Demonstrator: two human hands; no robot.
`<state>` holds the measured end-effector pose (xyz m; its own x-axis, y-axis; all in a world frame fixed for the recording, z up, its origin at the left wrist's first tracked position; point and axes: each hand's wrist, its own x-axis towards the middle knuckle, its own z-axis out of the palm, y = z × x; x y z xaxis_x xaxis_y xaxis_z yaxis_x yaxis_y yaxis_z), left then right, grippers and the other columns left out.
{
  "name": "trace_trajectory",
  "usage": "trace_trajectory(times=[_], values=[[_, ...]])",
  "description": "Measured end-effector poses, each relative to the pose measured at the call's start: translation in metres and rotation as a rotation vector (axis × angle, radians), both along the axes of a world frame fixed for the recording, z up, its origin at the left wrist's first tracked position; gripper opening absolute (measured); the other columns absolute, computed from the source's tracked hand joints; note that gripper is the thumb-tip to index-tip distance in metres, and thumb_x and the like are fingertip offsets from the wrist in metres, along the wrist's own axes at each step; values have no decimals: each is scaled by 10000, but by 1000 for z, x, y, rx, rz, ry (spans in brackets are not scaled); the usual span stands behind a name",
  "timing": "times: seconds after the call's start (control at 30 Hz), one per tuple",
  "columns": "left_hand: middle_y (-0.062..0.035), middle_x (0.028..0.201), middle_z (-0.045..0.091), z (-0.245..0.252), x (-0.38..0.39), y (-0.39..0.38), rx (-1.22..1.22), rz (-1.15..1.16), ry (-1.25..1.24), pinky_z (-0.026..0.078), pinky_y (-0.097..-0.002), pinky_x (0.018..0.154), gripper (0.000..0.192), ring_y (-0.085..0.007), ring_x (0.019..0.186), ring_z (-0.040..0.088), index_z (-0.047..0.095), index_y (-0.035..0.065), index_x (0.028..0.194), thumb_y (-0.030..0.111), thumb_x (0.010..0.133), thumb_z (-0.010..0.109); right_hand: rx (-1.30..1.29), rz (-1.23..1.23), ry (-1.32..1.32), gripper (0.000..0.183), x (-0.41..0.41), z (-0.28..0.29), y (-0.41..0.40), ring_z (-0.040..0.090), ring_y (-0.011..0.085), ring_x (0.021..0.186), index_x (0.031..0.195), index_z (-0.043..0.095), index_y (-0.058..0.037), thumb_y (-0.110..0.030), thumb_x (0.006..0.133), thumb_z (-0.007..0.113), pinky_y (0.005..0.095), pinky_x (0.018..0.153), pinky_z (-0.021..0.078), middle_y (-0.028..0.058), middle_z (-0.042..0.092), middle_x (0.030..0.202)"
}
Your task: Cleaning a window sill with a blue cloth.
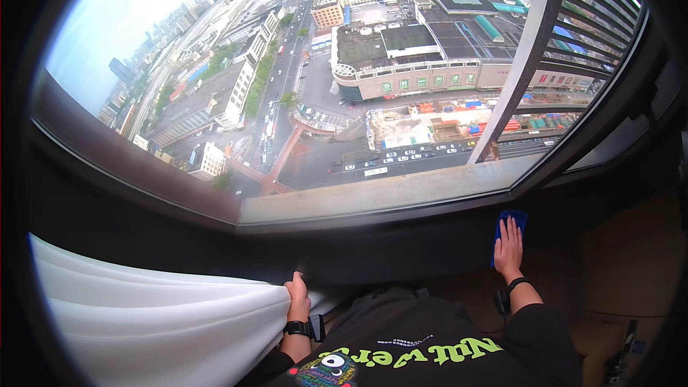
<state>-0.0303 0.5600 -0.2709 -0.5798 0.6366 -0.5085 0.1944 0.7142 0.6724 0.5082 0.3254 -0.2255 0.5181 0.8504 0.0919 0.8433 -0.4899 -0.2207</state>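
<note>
My right hand (509, 247) lies flat, fingers extended, on a blue cloth (517, 220), pressing it against the dark windowsill (408, 247) near the sill's right part. My left hand (298, 293) is closed around the edge of a white curtain (172, 312), at the near side of the sill left of my body. The curtain spreads from that hand to the lower left. Both wrists wear black straps with small dark devices. The part of the cloth under my palm is hidden.
Beyond the sill is a large window with a dark frame (376, 217); buildings and a road show far below. A light vertical post (518, 64) and dark slats (591, 27) stand outside at the right. Brown surfaces lie in shadow at the lower right.
</note>
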Motion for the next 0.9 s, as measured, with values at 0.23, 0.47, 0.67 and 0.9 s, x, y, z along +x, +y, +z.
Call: trace_trajectory(times=[0.23, 0.47, 0.67, 0.9], values=[[-39, 644, 458, 27, 41, -13, 79, 70, -162, 251, -282, 367, 265, -131, 426, 373, 470, 41, 842, 250, 752, 606, 18, -6, -18, 549, 31, 8, -13, 264, 292, 1380, 1403, 365, -85, -181, 866, 427, 417, 1143, 178, 146, 303, 1482], [-295, 1114, 471, 30, 85, -55, 76, -209, 100, 417, -372, 806, 660, -334, 981, 511, 354, -117, 1246, 280, 782, 603, 17, 5, -18, 545, 78, 13, -33, 259, 297, 1381, 1388, 383, -72, -169, 855, 444, 424, 1144, 177, 141, 296, 1485], [-393, 1454, 53, 39, 106, -74, 43, -609, 263, 115, -377, 1143, 801, -450, 1395, 59, 258, -175, 1350, 387, 850, 534, 28, -31, -40, 545, 98, -3, -41, 229, 303, 1393, 1394, 364, -46, -175, 870, 438, 435, 1143, 158, 161, 283, 1486], [-390, 1458, -4, 39, 125, -70, -148, -707, 371, 90, -402, 1150, 859, -434, 1405, 19, 216, -176, 1367, 442, 845, 506, 41, -91, -84, 569, 39, -27, -10, 196, 324, 1403, 1405, 320, 4, -216, 890, 420, 455, 1144, 118, 208, 258, 1487]])
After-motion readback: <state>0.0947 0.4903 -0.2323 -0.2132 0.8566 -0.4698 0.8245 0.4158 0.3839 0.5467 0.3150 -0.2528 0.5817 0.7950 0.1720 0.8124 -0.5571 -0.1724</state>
